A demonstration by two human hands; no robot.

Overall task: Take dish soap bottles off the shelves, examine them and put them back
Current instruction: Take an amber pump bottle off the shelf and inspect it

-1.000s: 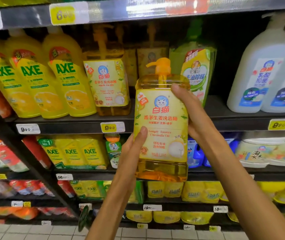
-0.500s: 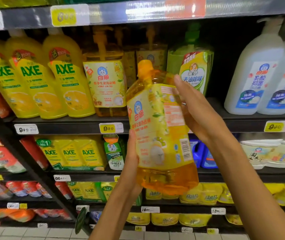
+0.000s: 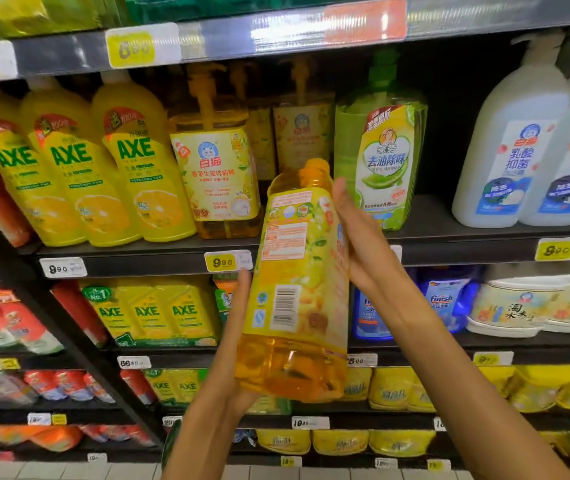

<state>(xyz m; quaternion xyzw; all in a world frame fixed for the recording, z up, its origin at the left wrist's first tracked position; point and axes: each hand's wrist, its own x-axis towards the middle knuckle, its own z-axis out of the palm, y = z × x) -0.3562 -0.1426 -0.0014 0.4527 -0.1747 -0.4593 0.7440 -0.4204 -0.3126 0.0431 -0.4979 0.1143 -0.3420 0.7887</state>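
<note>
I hold a yellow dish soap bottle [image 3: 297,271] with amber liquid in front of the shelves, tilted slightly, its back label and barcode facing me. My left hand [image 3: 235,341] grips its lower left side, thumb lying up along the edge. My right hand [image 3: 363,244] grips the upper right side, thumb on the front and fingers hidden behind. The orange pump top points away toward the shelf. A matching bottle [image 3: 214,174] stands on the middle shelf [image 3: 449,244] just left of the held one.
Three yellow AXE bottles [image 3: 138,168] stand at the left of that shelf. A green bottle [image 3: 383,161] and white pump bottles [image 3: 512,150] stand to the right. Lower shelves hold refill pouches, blue Finish bottles [image 3: 446,303] and tubs.
I have turned the bottle about its upright axis from front label to back label. Both hands shifted with it and it dropped slightly lower.
</note>
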